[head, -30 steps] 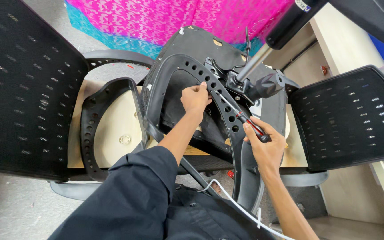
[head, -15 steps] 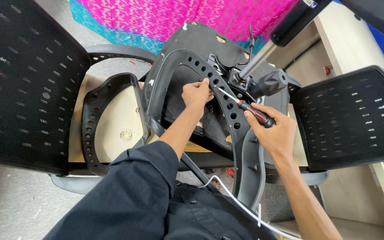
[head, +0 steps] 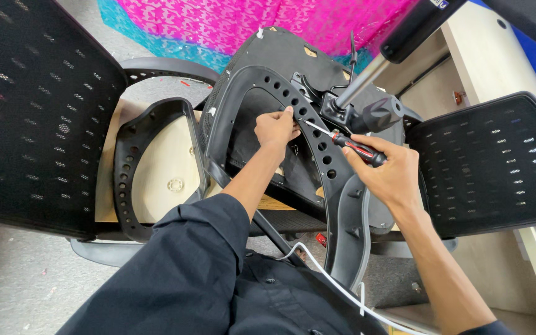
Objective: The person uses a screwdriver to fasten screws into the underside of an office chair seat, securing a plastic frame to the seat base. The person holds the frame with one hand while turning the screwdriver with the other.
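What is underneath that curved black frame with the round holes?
Under the perforated frame lies the upturned chair seat's black underside, with the metal column rising beside it. The left hand and the right hand's screwdriver cover the spot being worked.

No packages, labels, signs or screens can be made out in this view.
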